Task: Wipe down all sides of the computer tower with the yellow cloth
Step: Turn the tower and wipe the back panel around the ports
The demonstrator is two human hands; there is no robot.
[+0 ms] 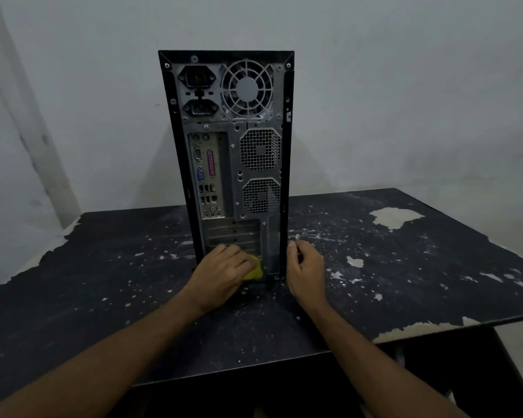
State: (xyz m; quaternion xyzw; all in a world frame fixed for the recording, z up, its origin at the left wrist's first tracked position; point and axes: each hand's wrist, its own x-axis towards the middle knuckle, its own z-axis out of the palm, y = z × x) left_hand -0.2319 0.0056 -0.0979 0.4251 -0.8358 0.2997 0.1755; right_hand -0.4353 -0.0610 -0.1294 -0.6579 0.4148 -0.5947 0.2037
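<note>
The tower (228, 164) stands upright on the desk (405, 267), its rear panel of ports and fan grilles turned to the person. It sits toward the back middle of the worn top, close to the far edge, with the wall just behind.

The left hand (221, 274) presses the cloth (254, 269) against the bottom of the rear panel, fingers curled over it; only a yellow corner shows past the knuckles, right above the desk surface. The right hand (305, 271) rests against the tower's lower right edge, fingers curled round that corner, and whether they truly grip it is hard to tell.

Bare, chipped desktop lies open on both sides of the tower and toward the near edge.
</note>
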